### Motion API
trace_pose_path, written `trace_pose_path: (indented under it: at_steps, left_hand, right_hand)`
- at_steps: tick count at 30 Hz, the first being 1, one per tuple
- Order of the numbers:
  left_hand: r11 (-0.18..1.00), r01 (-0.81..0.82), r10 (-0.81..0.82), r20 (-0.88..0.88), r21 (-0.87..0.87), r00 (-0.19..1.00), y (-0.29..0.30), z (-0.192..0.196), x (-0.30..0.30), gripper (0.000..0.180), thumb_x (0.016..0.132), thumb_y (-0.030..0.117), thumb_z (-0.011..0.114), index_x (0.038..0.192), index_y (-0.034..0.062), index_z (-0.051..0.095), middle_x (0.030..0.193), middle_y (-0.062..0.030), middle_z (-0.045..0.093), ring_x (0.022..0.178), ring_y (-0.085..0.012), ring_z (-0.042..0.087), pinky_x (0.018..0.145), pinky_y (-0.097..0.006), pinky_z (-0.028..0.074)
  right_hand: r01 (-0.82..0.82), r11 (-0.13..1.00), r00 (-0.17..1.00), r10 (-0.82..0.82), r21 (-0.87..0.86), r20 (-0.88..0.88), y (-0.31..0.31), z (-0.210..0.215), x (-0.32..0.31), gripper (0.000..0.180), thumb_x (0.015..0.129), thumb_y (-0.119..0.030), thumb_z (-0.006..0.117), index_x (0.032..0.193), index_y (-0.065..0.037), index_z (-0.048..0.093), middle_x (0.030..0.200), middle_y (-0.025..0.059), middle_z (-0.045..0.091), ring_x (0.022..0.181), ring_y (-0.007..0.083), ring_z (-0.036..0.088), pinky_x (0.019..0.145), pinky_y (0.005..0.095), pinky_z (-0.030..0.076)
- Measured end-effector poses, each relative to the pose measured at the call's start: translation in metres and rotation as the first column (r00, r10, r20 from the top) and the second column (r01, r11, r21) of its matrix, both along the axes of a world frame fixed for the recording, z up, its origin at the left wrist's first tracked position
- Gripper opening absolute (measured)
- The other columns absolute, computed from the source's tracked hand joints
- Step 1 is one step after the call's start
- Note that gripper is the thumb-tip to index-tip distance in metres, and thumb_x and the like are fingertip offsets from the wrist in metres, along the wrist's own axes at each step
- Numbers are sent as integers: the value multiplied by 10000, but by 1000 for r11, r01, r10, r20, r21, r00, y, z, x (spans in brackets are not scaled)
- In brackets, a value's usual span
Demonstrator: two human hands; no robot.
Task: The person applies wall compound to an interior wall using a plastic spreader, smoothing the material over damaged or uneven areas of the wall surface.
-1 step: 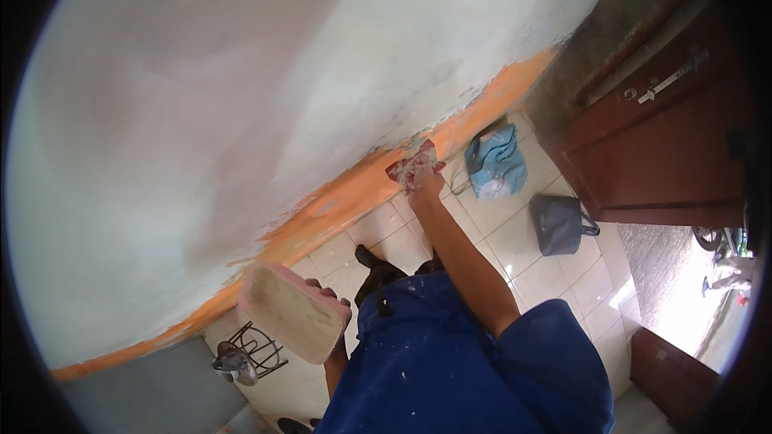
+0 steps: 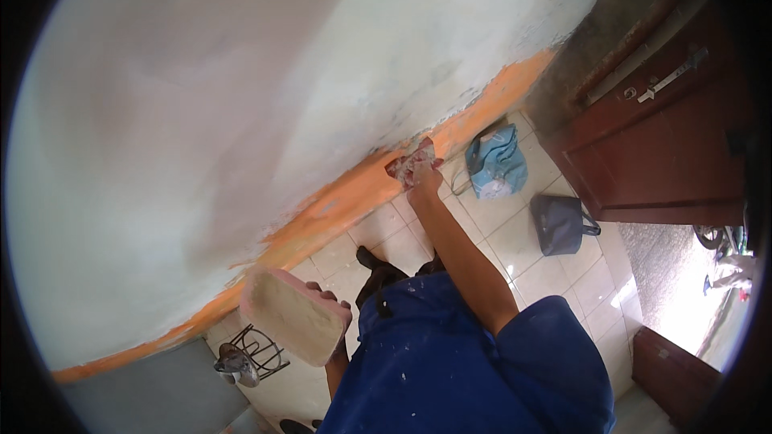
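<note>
My left hand (image 2: 334, 305) grips the side of a shallow pinkish tray (image 2: 293, 315) with rounded corners. The tray is tilted, and a pale cream layer coats its inside. Farther off, my right arm reaches out to the low orange band (image 2: 346, 197) of the wall. In my right hand (image 2: 426, 180) is a red scraper (image 2: 414, 164), smeared with whitish putty, its edge at or very near the wall. My fingers and the putty hide part of the scraper. Above the band, the wall (image 2: 265, 80) is whitish with grey-pink patches.
A blue cloth bag (image 2: 497, 162) lies on the tiled floor beyond my right hand. Farther right stands a dark handbag (image 2: 556, 223), near a brown door (image 2: 659, 137). A metal rack-like stand (image 2: 256, 354) with a grey item on it is at lower left, below the tray.
</note>
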State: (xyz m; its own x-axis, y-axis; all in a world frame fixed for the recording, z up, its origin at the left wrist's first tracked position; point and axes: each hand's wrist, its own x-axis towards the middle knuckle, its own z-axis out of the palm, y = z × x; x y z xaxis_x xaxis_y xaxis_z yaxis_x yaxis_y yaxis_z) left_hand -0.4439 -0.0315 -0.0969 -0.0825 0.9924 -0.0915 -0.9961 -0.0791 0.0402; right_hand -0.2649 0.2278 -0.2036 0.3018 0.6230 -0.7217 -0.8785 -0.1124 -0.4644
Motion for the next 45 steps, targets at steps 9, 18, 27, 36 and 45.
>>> trace_pose_path:
  at_steps: [9, 18, 27, 36, 45]
  left_hand:
    - [991, -132, 130, -70, -23, 989, -23, -7, -12, 723, 807, 472, 586, 1365, 123, 287, 1341, -91, 372, 1213, -322, 390, 990, -600, 217]
    - [998, -65, 64, -81, -19, 995, -8, 4, -2, 733, 799, 465, 610, 1357, 123, 281, 1337, -73, 369, 1213, -318, 394, 991, -599, 227]
    - [999, -27, 29, -54, 41, 998, -18, -6, -6, 765, 775, 499, 624, 1331, 93, 290, 1325, -99, 381, 1212, -300, 402, 997, -585, 228]
    - [988, -158, 154, -229, 2, 961, -29, 8, -5, 795, 777, 498, 627, 1355, 89, 267, 1334, -122, 369, 1214, -325, 396, 986, -595, 246]
    - [999, -44, 43, -131, -2, 990, -7, 10, -2, 745, 782, 504, 619, 1326, 108, 300, 1310, -104, 413, 1207, -299, 416, 979, -594, 247]
  right_hand:
    - [-20, 978, 999, 9, 208, 54, 23, 19, -33, 53, 790, 17, 527, 760, -1, 487, 596, 52, 498, 473, 141, 492, 377, 285, 400]
    - [-278, 929, 959, 254, 243, 124, -54, 34, -1, 170, 722, 64, 490, 874, 6, 540, 769, 91, 581, 547, 175, 551, 389, 307, 395]
    - [81, 990, 995, -73, -116, 71, -5, -75, 42, 120, 727, 45, 521, 841, 9, 532, 781, 90, 584, 559, 196, 583, 435, 291, 467]
    - [34, 995, 998, -29, -95, 49, 22, -45, 14, 205, 746, 85, 521, 947, 50, 517, 873, 104, 584, 711, 229, 629, 518, 353, 530]
    - [73, 995, 987, -63, 65, -148, 3, 19, 4, 207, 714, 106, 519, 795, -80, 479, 675, 24, 518, 475, 108, 500, 362, 259, 365]
